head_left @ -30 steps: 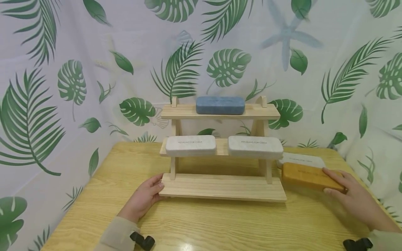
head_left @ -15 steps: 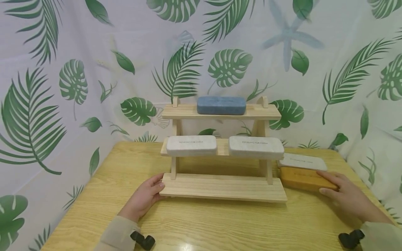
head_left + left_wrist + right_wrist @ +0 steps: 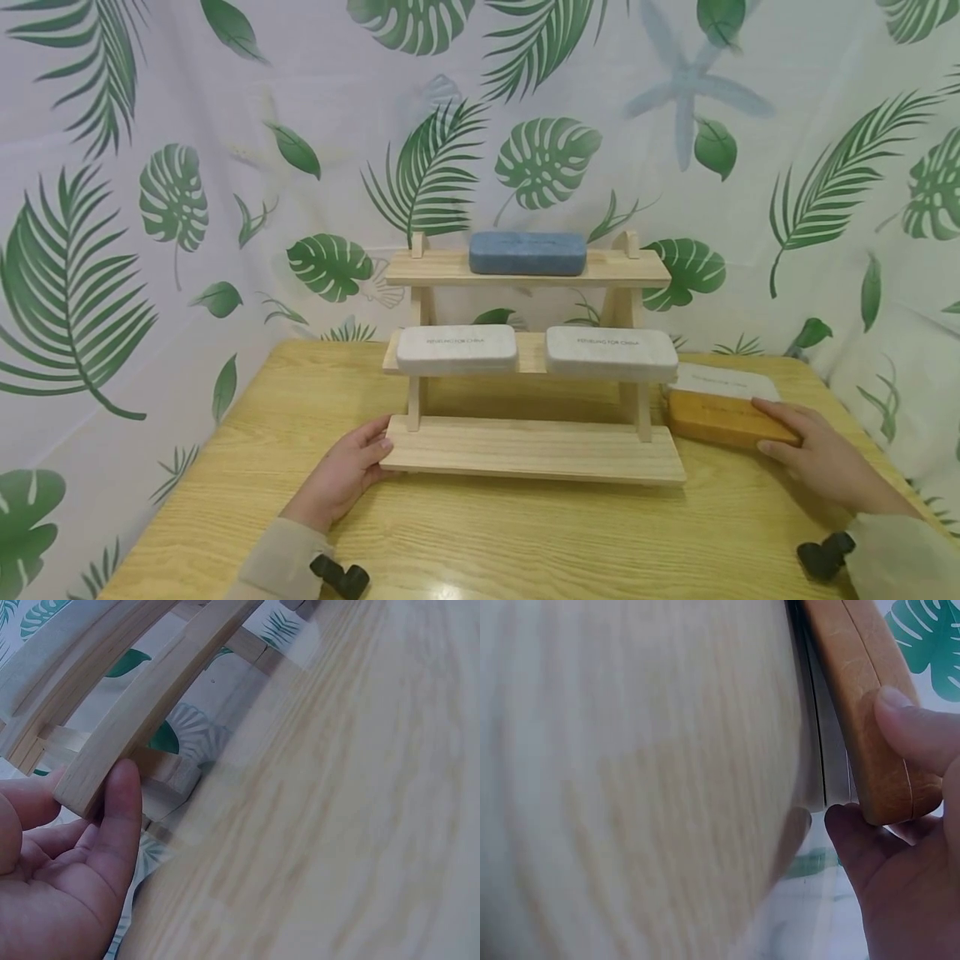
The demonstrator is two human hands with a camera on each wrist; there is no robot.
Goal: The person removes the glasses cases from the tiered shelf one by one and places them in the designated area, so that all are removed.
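Observation:
My left hand pinches the left end of the bottom board of a three-tier wooden display rack. In the left wrist view its thumb and fingers lie around that board's end. On the right, my right hand grips the right end of an orange glasses case, thumb on one side and fingers on the other in the right wrist view. Partly behind that case lies a white glasses case on the table. A blue case sits on the top tier. Two white cases, left and right, occupy the middle tier.
The rack stands on a yellowish wooden table, with its bottom board bare. Behind and to both sides hangs a white leaf-patterned cloth. The rack's right upright is close to the orange case's left end.
My right hand has carried the orange case a short way left, toward the rack. The left hand keeps its hold on the bottom board, and the rack stays put.

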